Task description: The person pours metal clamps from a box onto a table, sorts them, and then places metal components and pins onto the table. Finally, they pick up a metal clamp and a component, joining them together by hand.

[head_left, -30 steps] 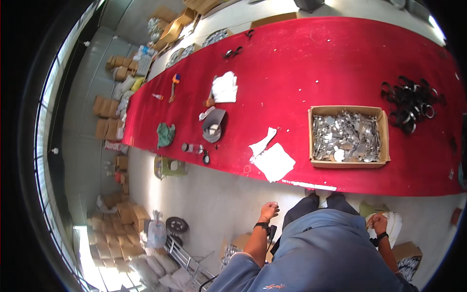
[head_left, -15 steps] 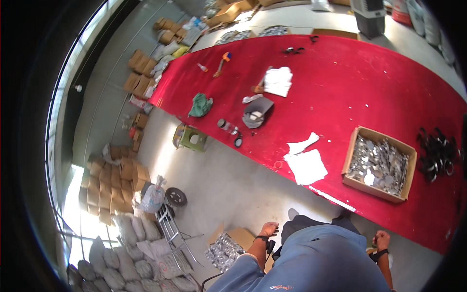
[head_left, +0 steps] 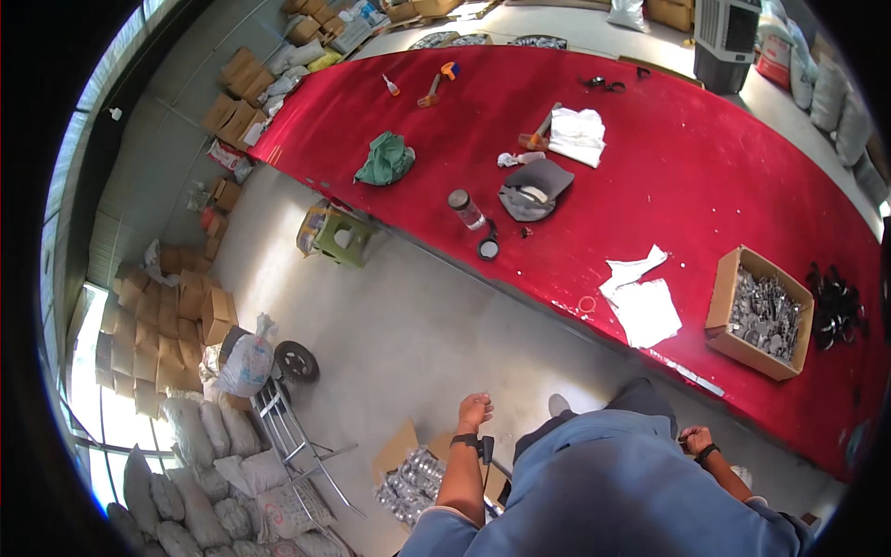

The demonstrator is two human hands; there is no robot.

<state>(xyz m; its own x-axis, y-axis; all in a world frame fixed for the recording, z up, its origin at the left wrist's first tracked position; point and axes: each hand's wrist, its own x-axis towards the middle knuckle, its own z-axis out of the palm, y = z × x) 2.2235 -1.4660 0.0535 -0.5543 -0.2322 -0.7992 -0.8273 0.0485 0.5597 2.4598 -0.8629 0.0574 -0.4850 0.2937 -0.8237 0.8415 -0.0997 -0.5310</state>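
Note:
My left hand hangs in the air above the floor, left of my body. Its fingers are curled in and I see nothing in them. A black band circles that wrist. Below that forearm, an open cardboard box holds shiny clear or silvery pieces. On the other side of my body my right hand is held low with its fingers bent closed; what it holds, if anything, is hidden. It is near the front edge of the red-covered table and touches nothing on it.
The table carries a carton of metal parts, black rings, white sheets, a grey cap, a clear bottle and a green cloth. A green stool, a metal hand truck and sacks stand left.
The view has swung, so the table and its things sit further right and the carton is closer to the right edge. My left hand has risen forward; my right hand has drawn nearer my body.

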